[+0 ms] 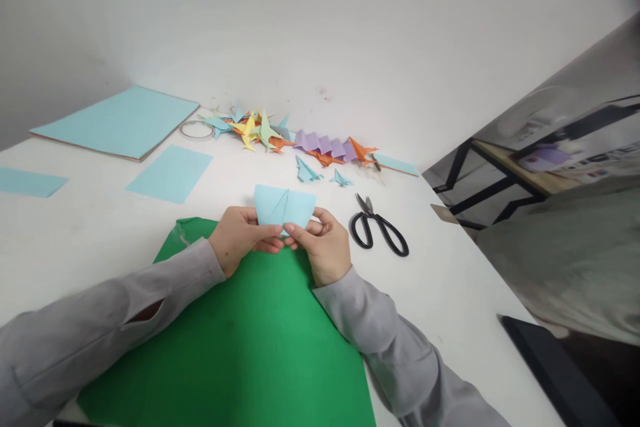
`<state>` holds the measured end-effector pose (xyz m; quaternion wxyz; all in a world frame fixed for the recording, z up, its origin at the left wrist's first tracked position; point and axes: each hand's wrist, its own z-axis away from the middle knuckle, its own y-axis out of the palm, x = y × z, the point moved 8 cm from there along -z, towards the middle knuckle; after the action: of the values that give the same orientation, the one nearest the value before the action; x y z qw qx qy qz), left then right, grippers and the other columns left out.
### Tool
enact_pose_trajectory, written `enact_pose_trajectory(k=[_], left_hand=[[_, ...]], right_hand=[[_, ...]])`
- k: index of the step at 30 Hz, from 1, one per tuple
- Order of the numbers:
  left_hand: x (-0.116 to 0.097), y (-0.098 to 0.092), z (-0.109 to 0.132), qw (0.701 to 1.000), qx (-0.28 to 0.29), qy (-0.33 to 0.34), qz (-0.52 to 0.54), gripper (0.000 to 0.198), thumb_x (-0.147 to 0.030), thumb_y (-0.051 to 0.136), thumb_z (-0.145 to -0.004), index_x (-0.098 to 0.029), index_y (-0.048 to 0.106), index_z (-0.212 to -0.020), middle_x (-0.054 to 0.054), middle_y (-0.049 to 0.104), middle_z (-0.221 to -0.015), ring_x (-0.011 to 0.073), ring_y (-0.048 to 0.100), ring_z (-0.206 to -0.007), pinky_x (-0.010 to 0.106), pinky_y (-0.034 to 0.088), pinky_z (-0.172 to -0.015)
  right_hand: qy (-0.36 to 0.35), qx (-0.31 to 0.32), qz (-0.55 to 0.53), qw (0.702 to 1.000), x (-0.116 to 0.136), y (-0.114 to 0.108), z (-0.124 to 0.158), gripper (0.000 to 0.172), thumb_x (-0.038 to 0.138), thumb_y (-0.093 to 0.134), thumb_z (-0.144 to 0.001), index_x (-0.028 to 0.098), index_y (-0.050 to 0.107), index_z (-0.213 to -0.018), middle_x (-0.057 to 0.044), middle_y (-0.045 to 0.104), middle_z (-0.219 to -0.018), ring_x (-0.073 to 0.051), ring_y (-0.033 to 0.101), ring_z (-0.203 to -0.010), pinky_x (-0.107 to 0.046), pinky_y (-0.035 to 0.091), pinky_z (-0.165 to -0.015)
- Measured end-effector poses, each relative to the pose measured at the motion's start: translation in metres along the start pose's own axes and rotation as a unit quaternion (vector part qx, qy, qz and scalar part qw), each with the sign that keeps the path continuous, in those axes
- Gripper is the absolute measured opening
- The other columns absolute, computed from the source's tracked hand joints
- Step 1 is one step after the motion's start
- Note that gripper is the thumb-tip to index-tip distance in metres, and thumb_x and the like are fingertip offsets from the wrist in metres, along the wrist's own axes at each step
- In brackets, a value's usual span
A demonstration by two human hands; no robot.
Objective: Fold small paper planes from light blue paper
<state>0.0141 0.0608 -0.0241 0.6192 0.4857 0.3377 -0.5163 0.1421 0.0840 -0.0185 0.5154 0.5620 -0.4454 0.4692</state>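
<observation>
A small light blue paper point(274, 203) with crease lines is held up between both hands, above the far part of a green sheet point(245, 340). My left hand point(245, 237) grips its lower left side, thumb in front. My right hand point(325, 243) holds the lower right side, its thumb at the bottom near the middle. The two thumb tips are close together. Black-handled scissors point(379, 225) lie on the white table to the right of my right hand, blades pointing away.
Blue sheets point(170, 173) lie at left, with a large blue stack point(120, 121) behind. Folded colourful paper figures point(257, 130) and a purple pleated strip point(323, 145) sit along the wall. Two small blue figures point(307, 171) are nearer. A dark flat object point(555, 367) is at lower right.
</observation>
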Motion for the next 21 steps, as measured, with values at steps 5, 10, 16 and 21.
enact_pose_trajectory(k=[5, 10, 16, 21], left_hand=[[-0.0028, -0.0015, 0.0015, 0.999, -0.032, 0.014, -0.024, 0.010, -0.014, 0.070, -0.059, -0.008, 0.064, -0.064, 0.002, 0.063, -0.050, 0.0098, 0.057, -0.044, 0.020, 0.049, -0.044], [-0.0042, -0.0015, 0.0025, 0.998, -0.039, 0.018, -0.035, 0.010, -0.014, 0.069, -0.058, -0.007, 0.063, -0.063, 0.002, 0.062, -0.049, 0.0103, 0.057, -0.042, 0.020, 0.049, -0.042], [-0.0042, -0.0007, 0.0021, 0.999, -0.028, -0.008, -0.012, 0.009, -0.015, 0.065, -0.064, -0.007, 0.062, -0.066, 0.004, 0.063, -0.052, 0.0117, 0.058, -0.044, 0.020, 0.050, -0.042], [-0.0021, 0.0030, 0.0009, 0.999, 0.005, -0.031, 0.013, 0.010, -0.017, 0.062, -0.069, -0.007, 0.061, -0.070, 0.008, 0.065, -0.062, 0.0146, 0.061, -0.051, 0.023, 0.052, -0.043]], right_hand=[[0.003, 0.001, -0.002, 1.000, 0.0007, 0.0011, 0.0001, 0.043, 0.024, 0.078, -0.051, 0.015, 0.053, -0.085, 0.004, 0.064, -0.048, -0.013, 0.060, -0.042, -0.021, 0.048, -0.041], [0.001, 0.001, 0.002, 1.000, 0.0012, 0.0014, 0.0004, 0.040, 0.026, 0.077, -0.052, 0.015, 0.053, -0.082, 0.004, 0.062, -0.046, -0.012, 0.059, -0.041, -0.021, 0.047, -0.041], [0.006, -0.001, -0.003, 1.000, -0.0009, 0.0007, 0.0011, 0.036, 0.025, 0.077, -0.052, 0.015, 0.054, -0.078, 0.004, 0.062, -0.045, -0.011, 0.058, -0.041, -0.020, 0.047, -0.041], [0.010, -0.009, -0.006, 1.000, -0.0019, -0.0010, -0.0003, 0.035, 0.025, 0.077, -0.052, 0.015, 0.055, -0.077, 0.004, 0.061, -0.044, -0.011, 0.058, -0.039, -0.019, 0.046, -0.040]])
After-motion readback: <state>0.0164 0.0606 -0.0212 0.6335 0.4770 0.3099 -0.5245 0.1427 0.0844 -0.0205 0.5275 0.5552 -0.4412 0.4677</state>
